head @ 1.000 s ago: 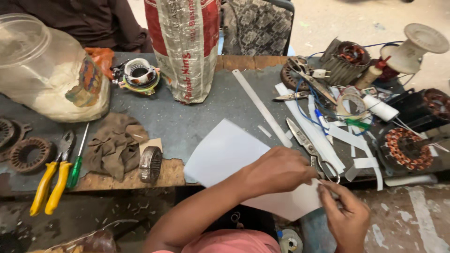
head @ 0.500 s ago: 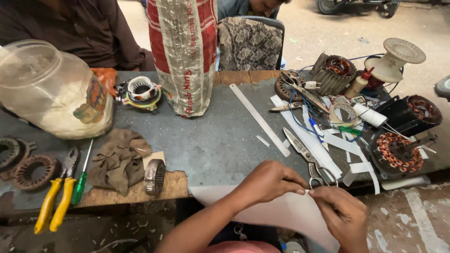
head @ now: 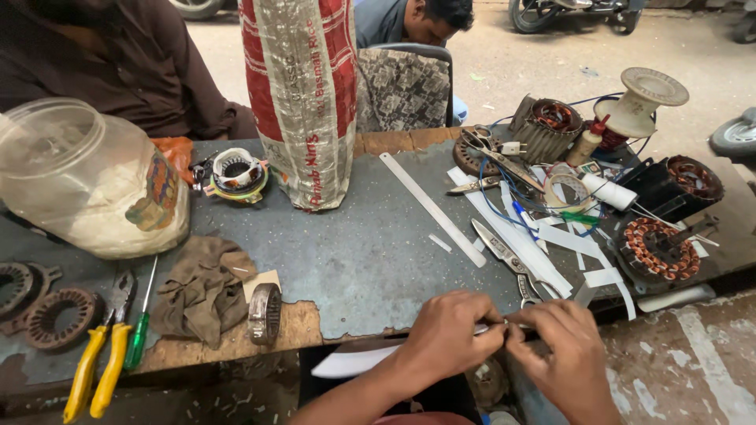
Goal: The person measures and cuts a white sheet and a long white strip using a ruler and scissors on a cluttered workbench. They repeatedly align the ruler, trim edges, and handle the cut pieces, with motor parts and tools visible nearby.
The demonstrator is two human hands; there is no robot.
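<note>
My left hand (head: 449, 337) and my right hand (head: 563, 356) meet at the near edge of the grey worktable (head: 354, 252), fingertips pinched together on a white sheet of paper (head: 350, 364). The sheet hangs below the table edge and most of it is hidden under my hands. Scissors (head: 510, 260) lie on the table just beyond my right hand, among white paper strips (head: 520, 236).
A red-and-white sack (head: 303, 94) stands mid-table, with a plastic jar (head: 87, 177) on its side at left. Yellow pliers (head: 98, 362), a green screwdriver (head: 140, 330), a brown rag (head: 201, 287), a long white strip (head: 433, 208) and copper-wound motor stators (head: 657, 248) lie about. People sit behind.
The white sheet has come off the tabletop and down to the table's near edge. Both hands have closed together on it, and the view has tilted up.
</note>
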